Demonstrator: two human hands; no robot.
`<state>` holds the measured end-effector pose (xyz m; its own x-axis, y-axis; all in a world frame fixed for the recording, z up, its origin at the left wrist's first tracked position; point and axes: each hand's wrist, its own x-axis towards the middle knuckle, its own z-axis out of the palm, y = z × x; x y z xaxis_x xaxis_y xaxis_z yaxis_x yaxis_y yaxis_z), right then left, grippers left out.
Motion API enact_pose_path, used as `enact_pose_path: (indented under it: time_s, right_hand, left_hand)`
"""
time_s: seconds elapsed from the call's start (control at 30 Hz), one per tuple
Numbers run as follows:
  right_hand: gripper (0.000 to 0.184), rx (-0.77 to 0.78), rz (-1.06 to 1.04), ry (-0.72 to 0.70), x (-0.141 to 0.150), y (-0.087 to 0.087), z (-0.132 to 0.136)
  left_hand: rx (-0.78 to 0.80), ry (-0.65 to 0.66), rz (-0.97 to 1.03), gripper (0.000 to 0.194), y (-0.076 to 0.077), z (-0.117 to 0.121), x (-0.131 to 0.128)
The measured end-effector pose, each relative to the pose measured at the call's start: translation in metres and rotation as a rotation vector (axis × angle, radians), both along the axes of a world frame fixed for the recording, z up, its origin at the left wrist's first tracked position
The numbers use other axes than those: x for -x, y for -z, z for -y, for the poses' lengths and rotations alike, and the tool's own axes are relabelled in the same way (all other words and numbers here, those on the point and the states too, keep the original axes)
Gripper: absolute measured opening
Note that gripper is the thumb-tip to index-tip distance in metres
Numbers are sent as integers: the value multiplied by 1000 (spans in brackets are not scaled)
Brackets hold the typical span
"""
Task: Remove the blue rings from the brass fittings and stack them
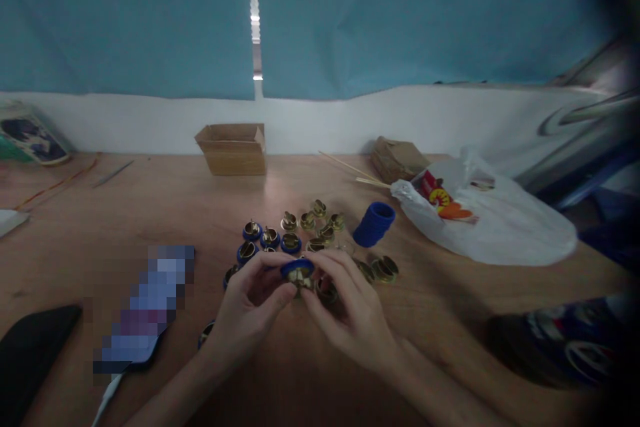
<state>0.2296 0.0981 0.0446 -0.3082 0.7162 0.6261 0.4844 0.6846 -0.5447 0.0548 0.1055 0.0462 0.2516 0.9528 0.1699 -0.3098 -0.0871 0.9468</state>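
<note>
Between my two hands is a round brass-coloured fitting with a blue ring [299, 271] around its rim. My left hand [255, 297] pinches it from the left with thumb and fingers. My right hand [350, 300] grips its right side, the thumb near the lower edge. Just beyond my fingers lie several similar brass fittings with blue rings [270, 237], partly hidden by my left hand. Plain brass fittings [307, 220] without blue rings are grouped to their right. A leaning stack of blue rings [373, 223] stands behind my right hand.
At the back are an open cardboard box [233, 157] and a brown package [399, 159] near thin sticks. A white plastic bag [500, 227] lies right, above a dark bottle-like object [565, 343]. Left are a blurred-out phone [145, 310] with a cable and a black flat object [37, 353].
</note>
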Motion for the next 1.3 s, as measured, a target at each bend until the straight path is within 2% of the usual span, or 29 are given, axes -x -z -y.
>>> enact_pose_path:
  time_s: [0.17,0.4,0.6,0.83,1.0,1.07,1.3]
  right_hand:
    - [48,-58,-75,17,0,-1,2]
    - [35,81,-148,33,2,-4,4]
    - [36,145,-150,-5,1,-3,1]
    - [31,177,-161,-34,-4,-8,-6]
    - [23,206,-218,0,-2,-7,-7]
    - [20,203,-216,13,0,-6,-6]
    - [25,146,-131,49,4,0,-2]
  left_hand:
    - [36,57,100,18,2,2,-2]
    - [-27,28,-3,18,6,4,0]
    - [-113,-60,-116,21,10,4,-1]
    - [-36,-44,-84,24,12,2,-2]
    - [-20,14,-15,43,20,2,-3]
    - [-50,35,-23,49,20,2,-3]
    - [-96,7,-104,43,17,3,-4]
